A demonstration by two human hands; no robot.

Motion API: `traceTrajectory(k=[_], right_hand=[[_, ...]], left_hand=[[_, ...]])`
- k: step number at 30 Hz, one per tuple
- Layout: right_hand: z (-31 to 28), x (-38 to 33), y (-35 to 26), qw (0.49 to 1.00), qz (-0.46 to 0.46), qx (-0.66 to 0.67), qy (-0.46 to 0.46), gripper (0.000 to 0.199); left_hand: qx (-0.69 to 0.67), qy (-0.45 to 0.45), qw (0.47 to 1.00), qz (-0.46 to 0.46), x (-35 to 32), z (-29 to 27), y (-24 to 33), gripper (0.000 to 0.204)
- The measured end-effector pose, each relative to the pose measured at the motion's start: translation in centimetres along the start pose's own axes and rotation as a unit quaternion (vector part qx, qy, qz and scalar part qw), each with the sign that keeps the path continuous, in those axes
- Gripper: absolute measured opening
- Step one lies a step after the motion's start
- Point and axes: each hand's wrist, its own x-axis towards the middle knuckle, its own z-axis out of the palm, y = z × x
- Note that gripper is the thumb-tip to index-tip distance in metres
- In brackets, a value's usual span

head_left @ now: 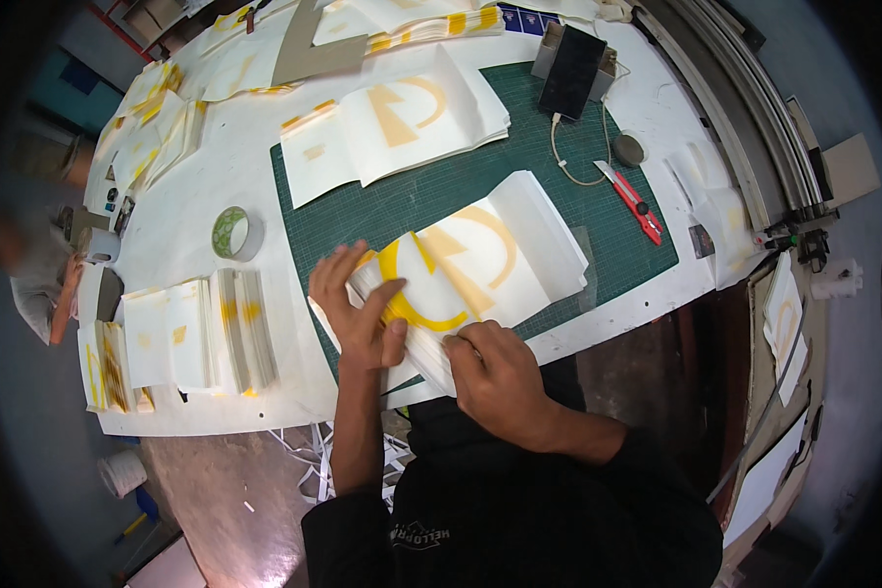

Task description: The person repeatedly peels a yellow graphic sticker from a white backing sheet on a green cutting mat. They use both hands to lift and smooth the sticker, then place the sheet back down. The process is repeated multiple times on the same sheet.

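A stack of white printed sheets [534,260] with yellow and pale-orange shapes lies in front of me on the green cutting mat [431,191], its left part folded. My left hand [358,312] rests on that folded part, fingers spread and thumb near the lower edge. At the near edge, my right hand [500,380] has its fingers curled and closed on the sheets' edge. Its fingertips are partly hidden. Farther off on the mat lies a second stack of similar sheets [402,113], partly opened out.
A red utility knife [637,208] lies at the mat's right, below a phone [571,73] with a white cable. Left of the mat are a roll of tape [237,235] and folded paper stacks [191,333]. Another person [44,265] is at the far left. Paper strips [314,461] litter the floor.
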Motion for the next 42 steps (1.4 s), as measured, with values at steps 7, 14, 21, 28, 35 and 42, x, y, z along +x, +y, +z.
traceTrajectory(k=[7,14,21,28,35,42], right_hand=[[0.1,0.2,-0.2,1.000,-0.003,0.026,0.014,0.015],[0.3,0.2,-0.1,0.999,0.007,0.036,0.029,0.016],[0.0,0.2,0.1,0.998,0.013,0.058,0.011,0.015],[0.3,0.5,0.4,0.995,0.000,0.094,0.028,0.021],[-2.5,0.1,7.7,0.955,0.154,-0.035,0.250,0.035],[-1.7,-1.1,11.2,0.969,0.164,-0.096,0.156,0.031]], left_hand=[[0.016,0.113,0.991,-0.066,0.6,-0.1,-1.1,0.060],[-0.032,0.044,0.995,0.079,-0.9,-0.4,0.9,0.065],[0.042,0.099,0.992,-0.061,0.2,-0.2,-0.3,0.055],[-0.077,-0.012,0.994,0.079,0.0,-1.1,1.6,0.068],[-0.096,-0.020,0.991,0.091,0.3,-1.2,1.3,0.064],[-0.095,0.005,0.991,0.093,0.4,-0.6,1.4,0.058]])
